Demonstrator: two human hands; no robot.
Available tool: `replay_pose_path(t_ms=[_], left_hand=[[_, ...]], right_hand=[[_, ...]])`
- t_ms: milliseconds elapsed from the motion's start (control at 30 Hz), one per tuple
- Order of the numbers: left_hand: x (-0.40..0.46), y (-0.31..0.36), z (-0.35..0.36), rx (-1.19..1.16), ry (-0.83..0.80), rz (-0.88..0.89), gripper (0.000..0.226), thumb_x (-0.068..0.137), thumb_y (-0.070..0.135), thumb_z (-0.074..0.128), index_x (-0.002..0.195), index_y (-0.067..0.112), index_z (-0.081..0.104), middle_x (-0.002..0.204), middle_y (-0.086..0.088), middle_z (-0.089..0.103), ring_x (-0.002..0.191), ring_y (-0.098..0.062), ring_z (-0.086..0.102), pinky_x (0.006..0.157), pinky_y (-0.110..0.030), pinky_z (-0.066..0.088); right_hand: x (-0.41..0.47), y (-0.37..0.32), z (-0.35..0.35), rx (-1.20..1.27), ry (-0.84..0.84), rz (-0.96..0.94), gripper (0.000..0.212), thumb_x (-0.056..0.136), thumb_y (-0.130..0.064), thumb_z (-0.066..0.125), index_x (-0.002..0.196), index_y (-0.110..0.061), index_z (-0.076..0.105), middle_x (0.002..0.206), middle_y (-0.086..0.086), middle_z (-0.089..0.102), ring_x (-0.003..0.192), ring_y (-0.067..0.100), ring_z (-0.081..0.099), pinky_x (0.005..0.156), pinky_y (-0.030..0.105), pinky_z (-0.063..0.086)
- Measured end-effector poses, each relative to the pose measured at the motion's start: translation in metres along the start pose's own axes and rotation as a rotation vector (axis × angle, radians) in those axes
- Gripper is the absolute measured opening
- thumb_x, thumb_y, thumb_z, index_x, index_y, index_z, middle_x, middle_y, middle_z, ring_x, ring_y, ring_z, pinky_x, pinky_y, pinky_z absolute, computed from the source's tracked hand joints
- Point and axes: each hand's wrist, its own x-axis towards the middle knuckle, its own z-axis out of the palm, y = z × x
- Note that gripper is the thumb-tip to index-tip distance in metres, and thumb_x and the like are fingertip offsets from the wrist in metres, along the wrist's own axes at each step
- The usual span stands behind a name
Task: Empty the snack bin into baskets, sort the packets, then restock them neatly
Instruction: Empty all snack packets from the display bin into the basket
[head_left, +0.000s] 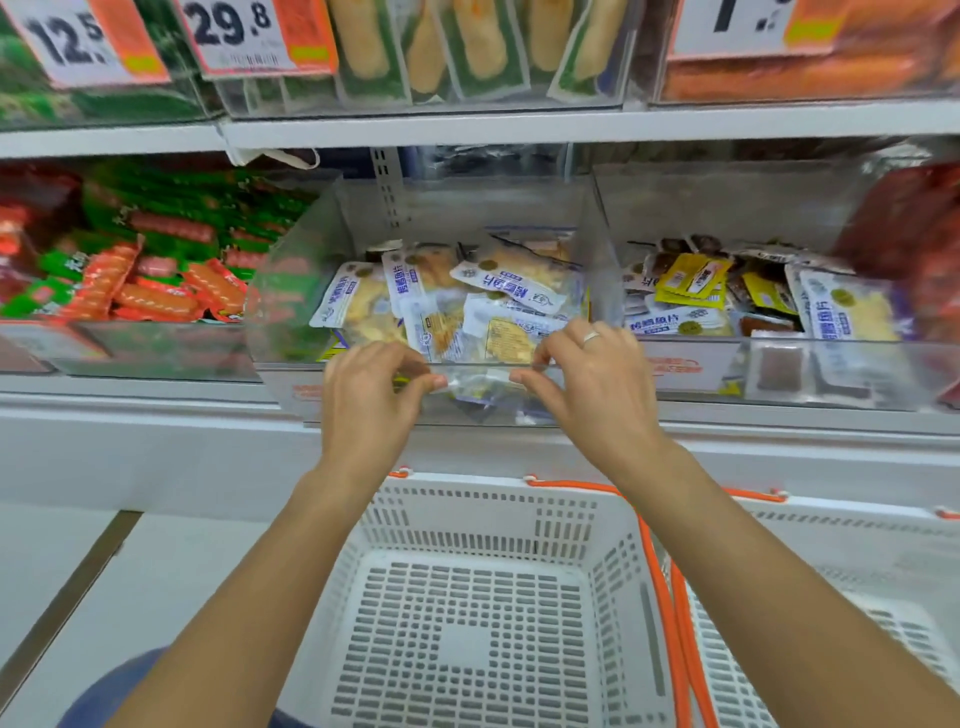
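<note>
A clear plastic snack bin (291, 291) sits on the middle shelf, filled with white and blue fish snack packets (498, 291). My left hand (363, 400) grips the bin's front rim, fingers curled over the edge and thumb on the outside. My right hand (587, 384), with a ring on one finger, grips the same rim a little to the right. Below my arms stands a white perforated basket (467, 519) with orange handles, nothing in it. A second white basket (857, 551) stands beside it on the right.
A neighbouring clear bin (691, 364) on the right holds mixed yellow, brown and white packets. Red and green sausage packets (150, 270) fill the left bin. The upper shelf carries price tags (228, 31) and more bins. A white freezer ledge (156, 452) runs below the shelf.
</note>
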Motion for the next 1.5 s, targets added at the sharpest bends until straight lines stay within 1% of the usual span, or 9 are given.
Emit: replay_pose_path(t_ms=[167,333,667,800,933,1067,1133,1267,1500], left_hand=[[0.001,0.008,-0.008,0.03,-0.053,-0.041,0.022,0.077,0.033,0.077,0.079,0.014,0.067,0.073,0.008,0.06,0.074,-0.016,0.049,0.076,-0.027,0.026],[0.003,0.013,-0.02,0.012,-0.163,-0.1,0.025,0.08,0.039,0.073,0.088,0.015,0.069,0.088,0.004,0.07,0.088,-0.019,0.058,0.083,-0.03,0.034],[0.059,-0.016,-0.041,-0.064,-0.472,-0.266,0.068,0.087,0.047,0.06,0.143,0.013,0.039,0.147,-0.007,0.04,0.13,-0.027,0.043,0.098,-0.035,0.039],[0.076,-0.021,-0.031,-0.02,-0.608,-0.364,0.079,0.08,0.052,0.068,0.141,0.013,0.037,0.143,-0.005,0.043,0.127,-0.026,0.044,0.094,-0.033,0.04],[0.091,-0.01,-0.015,0.012,-0.66,-0.418,0.039,0.082,0.047,0.068,0.117,0.042,0.05,0.117,0.002,0.051,0.107,-0.019,0.049,0.087,-0.029,0.04],[0.102,-0.015,0.01,0.153,-0.578,-0.597,0.124,0.047,0.092,0.052,0.145,0.018,0.033,0.148,-0.007,0.039,0.136,-0.032,0.035,0.108,-0.044,0.034],[0.106,-0.015,0.017,0.166,-0.534,-0.659,0.134,0.042,0.097,0.05,0.148,0.017,0.03,0.153,-0.01,0.031,0.141,-0.034,0.027,0.113,-0.048,0.028],[0.112,-0.011,0.021,0.12,-0.613,-0.648,0.095,0.054,0.087,0.06,0.128,0.027,0.055,0.131,-0.003,0.057,0.115,-0.025,0.056,0.097,-0.04,0.047],[0.109,-0.001,0.013,-0.03,-0.64,-0.605,0.041,0.073,0.041,0.076,0.105,0.019,0.064,0.115,-0.003,0.065,0.106,-0.021,0.059,0.089,-0.034,0.048]], right_hand=[[0.0,-0.009,-0.01,-0.012,-0.107,0.05,0.024,0.08,-0.036,0.074,0.081,-0.014,0.066,0.078,0.004,0.06,0.072,0.029,0.059,0.069,0.035,0.043],[0.011,-0.014,-0.036,0.007,-0.326,0.144,0.04,0.096,-0.046,0.046,0.12,-0.016,0.058,0.11,0.004,0.062,0.105,0.023,0.055,0.086,0.035,0.041],[0.07,-0.03,-0.023,0.104,-0.596,0.344,0.075,0.086,-0.055,0.059,0.145,-0.018,0.032,0.144,0.01,0.041,0.13,0.027,0.041,0.099,0.037,0.039],[0.086,-0.036,0.008,0.044,-0.796,0.372,0.106,0.074,-0.068,0.062,0.153,-0.021,0.01,0.157,0.012,0.017,0.143,0.032,0.019,0.112,0.045,0.03],[0.093,-0.028,0.017,-0.041,-0.916,0.337,0.118,0.073,-0.07,0.063,0.152,-0.024,-0.012,0.159,0.012,-0.016,0.147,0.031,-0.007,0.116,0.045,0.016],[0.102,-0.004,0.027,0.017,-0.986,0.396,0.129,0.067,-0.067,0.071,0.15,-0.026,-0.019,0.16,0.013,-0.006,0.147,0.035,-0.004,0.116,0.048,0.021],[0.1,0.006,0.033,0.04,-0.979,0.418,0.132,0.064,-0.069,0.071,0.15,-0.024,-0.019,0.16,0.013,0.005,0.146,0.04,0.001,0.115,0.05,0.021],[0.094,0.009,0.036,0.15,-1.019,0.442,0.132,0.066,-0.073,0.066,0.149,-0.02,-0.021,0.15,0.006,0.038,0.136,0.03,0.037,0.107,0.041,0.037],[0.092,-0.018,0.04,0.142,-1.006,0.417,0.124,0.072,-0.065,0.065,0.148,-0.023,-0.024,0.158,0.013,0.018,0.144,0.036,0.018,0.111,0.046,0.032]])
